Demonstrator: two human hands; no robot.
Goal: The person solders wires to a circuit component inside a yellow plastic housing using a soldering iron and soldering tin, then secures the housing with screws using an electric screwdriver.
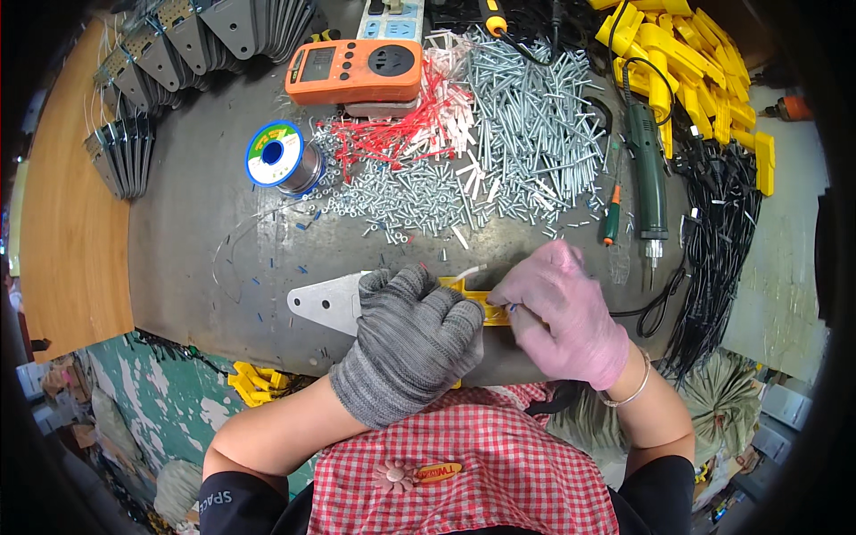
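My left hand [412,343], in a grey knit glove, is closed over a yellow plastic housing [473,287] near the bench's front edge. A flat grey metal plate [325,303] with two holes and a tapered end juts out on the left from under that hand. By the housing's right end is my right hand [562,312], in a pink glove, its thumb and fingers pinched together. A speck of blue shows at those fingertips, but what they hold is too small to make out. A short white strip [470,272] sticks up beside the housing.
Beyond my hands lie heaps of screws [530,125], nuts and red wires [392,134]. A solder spool [285,160] and an orange meter [357,71] stand left of them. On the right are an electric screwdriver [648,169], black cables [713,250] and yellow housings [678,58].
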